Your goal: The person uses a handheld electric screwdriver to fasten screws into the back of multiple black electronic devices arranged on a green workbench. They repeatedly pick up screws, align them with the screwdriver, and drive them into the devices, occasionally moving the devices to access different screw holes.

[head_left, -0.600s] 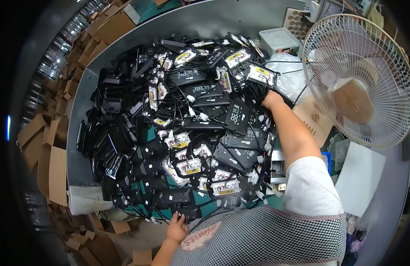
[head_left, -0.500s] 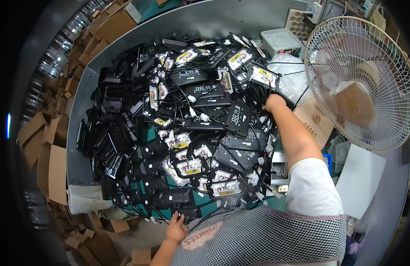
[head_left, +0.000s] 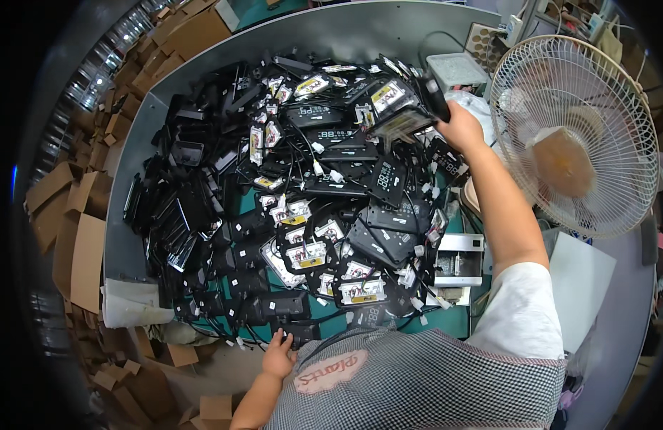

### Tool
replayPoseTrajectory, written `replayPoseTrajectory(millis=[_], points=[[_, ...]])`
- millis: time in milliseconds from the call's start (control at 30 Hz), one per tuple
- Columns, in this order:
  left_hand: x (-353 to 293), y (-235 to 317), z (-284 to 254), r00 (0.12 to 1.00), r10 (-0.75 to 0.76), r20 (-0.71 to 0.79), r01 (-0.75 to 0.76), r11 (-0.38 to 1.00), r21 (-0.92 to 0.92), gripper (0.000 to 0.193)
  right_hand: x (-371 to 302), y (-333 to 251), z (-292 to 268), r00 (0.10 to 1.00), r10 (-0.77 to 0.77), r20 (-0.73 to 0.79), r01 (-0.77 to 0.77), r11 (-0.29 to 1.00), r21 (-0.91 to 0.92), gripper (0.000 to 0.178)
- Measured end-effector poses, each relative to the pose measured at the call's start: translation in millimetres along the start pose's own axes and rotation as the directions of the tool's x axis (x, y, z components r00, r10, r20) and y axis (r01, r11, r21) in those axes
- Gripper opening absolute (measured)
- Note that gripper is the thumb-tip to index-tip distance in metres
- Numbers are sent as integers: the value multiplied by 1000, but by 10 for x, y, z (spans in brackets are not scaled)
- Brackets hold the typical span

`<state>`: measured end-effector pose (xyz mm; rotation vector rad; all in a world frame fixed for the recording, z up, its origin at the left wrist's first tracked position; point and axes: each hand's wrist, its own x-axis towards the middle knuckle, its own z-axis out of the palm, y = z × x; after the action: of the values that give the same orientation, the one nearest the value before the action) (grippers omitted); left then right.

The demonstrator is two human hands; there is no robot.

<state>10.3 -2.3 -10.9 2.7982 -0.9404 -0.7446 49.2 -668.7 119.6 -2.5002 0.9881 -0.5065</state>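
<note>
On the far right side of the pile, my right hand is closed on a black electronic display unit, which is lifted and blurred by motion. Beside it, a flat unit with a pale back is tilted and blurred; whether the two are joined I cannot tell. At the near edge, my left hand has its fingers apart against a black housing, without gripping it. Around both hands lie many black display units, some with pale backs, yellow labels and cables with white plugs.
A large wire-cage fan stands at the right. Black casings are stacked on the left. Near the right arm are a grey metal fixture and a clear tub. A grey raised wall borders the table; cardboard boxes lie outside it.
My right hand has come up and away from the pile with a black display unit in it. The pale sheet under that arm has shifted, exposing the metal fixture. My left hand has barely moved.
</note>
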Motion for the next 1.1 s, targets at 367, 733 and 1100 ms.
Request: replayPoseTrajectory(millis=[367,733,1100], points=[[-56,-108,61,997,19,-78,-19,1000,5,56,-750,-1234,-711,939,-341,-52,146,254,956,39],[-9,-156,-81,993,97,-67,-94,994,47,55,-2748,-1953,-470,696,-687,-210,32,-263,964,45],[124,-291,-298,962,183,204,-214,967,141,50,-3565,-1928,-103,987,-100,-128,136,76,988,46]])
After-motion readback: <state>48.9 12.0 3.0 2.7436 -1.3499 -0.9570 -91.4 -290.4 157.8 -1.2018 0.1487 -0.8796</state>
